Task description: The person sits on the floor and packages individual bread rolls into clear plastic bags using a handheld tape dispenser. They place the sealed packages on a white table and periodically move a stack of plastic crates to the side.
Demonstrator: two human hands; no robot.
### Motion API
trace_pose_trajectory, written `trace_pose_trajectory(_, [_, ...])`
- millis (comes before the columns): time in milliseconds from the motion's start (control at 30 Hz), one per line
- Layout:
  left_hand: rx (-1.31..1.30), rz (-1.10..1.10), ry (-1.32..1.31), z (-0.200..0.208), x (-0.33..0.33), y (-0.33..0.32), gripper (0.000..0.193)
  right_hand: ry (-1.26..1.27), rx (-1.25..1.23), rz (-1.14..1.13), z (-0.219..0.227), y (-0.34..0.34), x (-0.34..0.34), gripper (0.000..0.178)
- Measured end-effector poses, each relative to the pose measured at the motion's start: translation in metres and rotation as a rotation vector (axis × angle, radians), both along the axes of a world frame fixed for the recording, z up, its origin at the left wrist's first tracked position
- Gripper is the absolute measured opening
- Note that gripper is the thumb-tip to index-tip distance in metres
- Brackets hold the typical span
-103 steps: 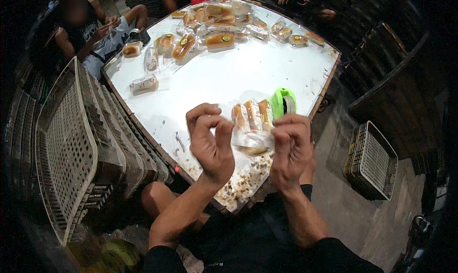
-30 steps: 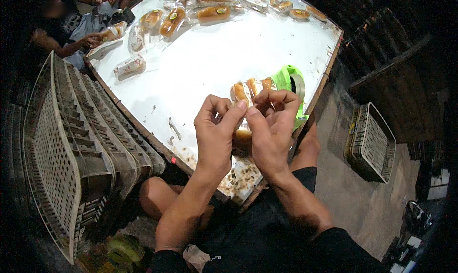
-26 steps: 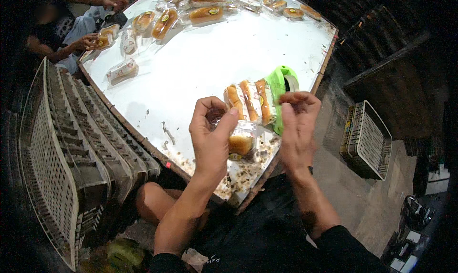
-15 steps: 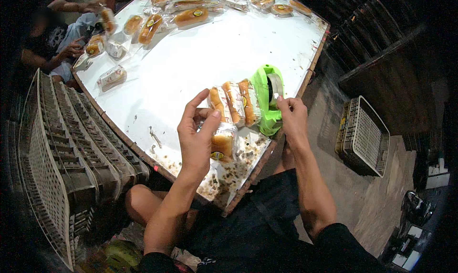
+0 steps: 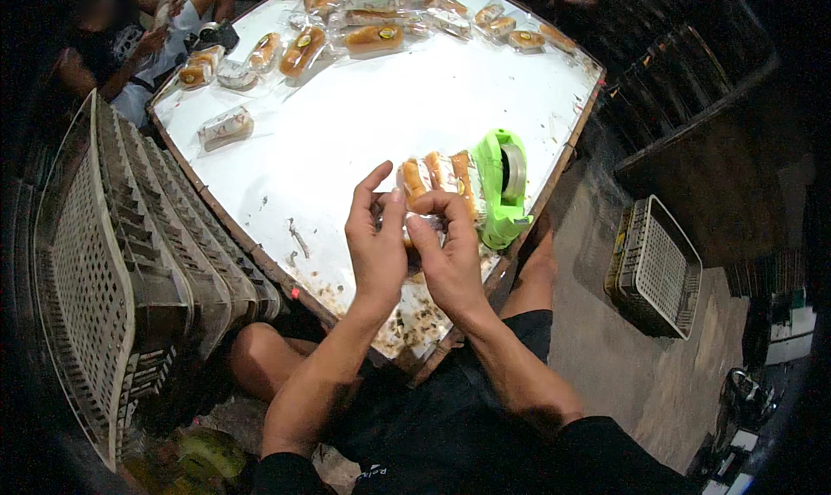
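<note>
A bread roll in transparent wrap (image 5: pixel 427 228) is between my two hands above the table's near corner, mostly covered by fingers. My left hand (image 5: pixel 376 248) is closed around its left side, with the forefinger stuck up. At its right end my right hand (image 5: pixel 452 251) is closed on the wrap, thumb and bent forefinger together. Just beyond my hands several wrapped rolls (image 5: pixel 442 172) lie side by side. Against their right side stands a lime-green tape dispenser (image 5: pixel 489 209) with a roll of tape in it.
Many wrapped rolls (image 5: pixel 374 38) are spread along the far side of the white table (image 5: pixel 346 123); one wrapped roll (image 5: pixel 227 126) lies nearer left. Stacked plastic crates (image 5: pixel 91 279) flank the left edge, another crate (image 5: pixel 662 261) sits on the floor at right. A co-worker (image 5: pixel 130 49) sits far left.
My right hand has moved left from the tape dispenser to the wrapped roll in my left hand. The co-worker's hands have drawn back from the rolls at the far left.
</note>
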State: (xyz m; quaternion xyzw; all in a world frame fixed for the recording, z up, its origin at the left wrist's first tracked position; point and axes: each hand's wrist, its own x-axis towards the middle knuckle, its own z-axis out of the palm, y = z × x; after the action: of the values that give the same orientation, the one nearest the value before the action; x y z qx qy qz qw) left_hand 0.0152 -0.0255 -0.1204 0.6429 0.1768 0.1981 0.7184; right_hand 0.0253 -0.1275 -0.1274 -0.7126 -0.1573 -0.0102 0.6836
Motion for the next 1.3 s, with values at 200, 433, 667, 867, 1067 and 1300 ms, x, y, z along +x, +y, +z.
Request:
trace_pose_trajectory(200, [0.305, -0.002, -0.136, 0.012, -0.02, -0.011, 0.063, 0.269, 0.156, 0.089, 0.007, -0.003, 0.009, 0.048])
trace_pose_trajectory(433, [-0.502, -0.214, -0.179, 0.032, -0.021, 0.012, 0.059, 0.901, 0.03, 0.65, -0.005, -0.033, 0.019, 0.054])
trace_pose_trajectory(667, [-0.318, 0.154, -0.244, -0.02, 0.011, 0.029, 0.062, 0.248, -0.241, 0.215, -0.026, 0.014, 0.04, 0.036])
trace_pose_trajectory(867, [0.246, -0.139, 0.477, -0.087, 0.071, 0.043, 0.086, -0.286, -0.701, -0.044, 0.009, 0.01, 0.141, 0.045])
trace_pose_trajectory(1067, [0.434, -0.167, 0.614, -0.065, 0.057, 0.025, 0.097, -0.547, -0.944, 0.082, -0.033, 0.046, 0.285, 0.046])
trace_pose_trajectory(1300, [0.177, -0.088, 0.383, -0.012, 0.058, 0.059, 0.079, -0.687, -1.3, 0.136, -0.065, 0.181, 0.437, 0.096])
